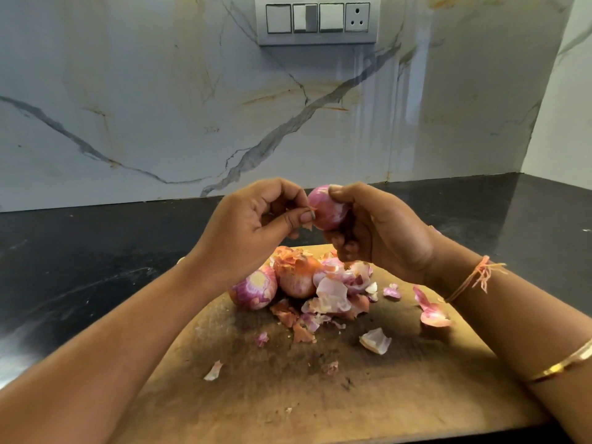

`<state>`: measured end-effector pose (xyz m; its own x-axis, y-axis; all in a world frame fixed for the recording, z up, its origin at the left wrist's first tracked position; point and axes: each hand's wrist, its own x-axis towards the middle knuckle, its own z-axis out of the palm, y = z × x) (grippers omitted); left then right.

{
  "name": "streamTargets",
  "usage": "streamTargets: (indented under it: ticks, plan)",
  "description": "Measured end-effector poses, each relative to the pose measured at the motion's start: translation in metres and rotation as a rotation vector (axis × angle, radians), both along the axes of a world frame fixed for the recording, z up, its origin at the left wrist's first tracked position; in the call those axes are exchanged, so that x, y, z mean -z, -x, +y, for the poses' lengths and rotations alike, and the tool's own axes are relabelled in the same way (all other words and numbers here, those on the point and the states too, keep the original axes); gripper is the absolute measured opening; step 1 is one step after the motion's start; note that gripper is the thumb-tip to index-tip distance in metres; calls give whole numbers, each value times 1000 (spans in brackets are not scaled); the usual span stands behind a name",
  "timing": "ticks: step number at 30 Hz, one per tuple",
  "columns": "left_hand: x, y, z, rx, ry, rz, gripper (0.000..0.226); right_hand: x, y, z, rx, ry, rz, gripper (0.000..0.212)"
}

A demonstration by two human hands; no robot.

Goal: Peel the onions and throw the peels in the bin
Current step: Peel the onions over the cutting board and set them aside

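My right hand (378, 232) grips a purple onion (326, 208) above the wooden cutting board (320, 389). My left hand (256, 225) pinches a thin strip of peel (310, 210) at the onion's left side, between thumb and forefinger. Two onions lie on the board below: a purple and white one (254, 288) on the left and a brownish one (296, 277) beside it. A heap of pink and orange peels (336, 296) sits to their right, partly covering something pink. The bin is not in view.
Loose peel scraps (374, 340) are scattered over the board, with one large piece (432, 312) near my right wrist. The board lies on a black countertop (80, 257) against a marble wall (160, 107) carrying a switch panel (317, 19).
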<state>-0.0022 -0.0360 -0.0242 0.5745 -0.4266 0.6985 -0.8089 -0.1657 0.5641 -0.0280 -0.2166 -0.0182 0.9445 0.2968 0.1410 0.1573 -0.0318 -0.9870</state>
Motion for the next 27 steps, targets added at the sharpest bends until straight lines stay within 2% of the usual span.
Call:
streamTargets:
  ticks: [4,10,17,22,27]
  plan:
    - [2,0,0,-29,-75,-28,5,-4,1,0,27,-113,58,38]
    - [6,-2,2,-97,-206,-134,10,-8,1,-5,77,-245,89,34]
    - [0,-1,1,-193,-47,-233,24,-3,1,-1,53,-78,54,33]
    - [2,-2,0,-154,-101,-245,8,-1,0,1,17,14,35,35]
    - [1,0,0,-175,-159,-292,10,-1,0,1,21,-24,64,36]
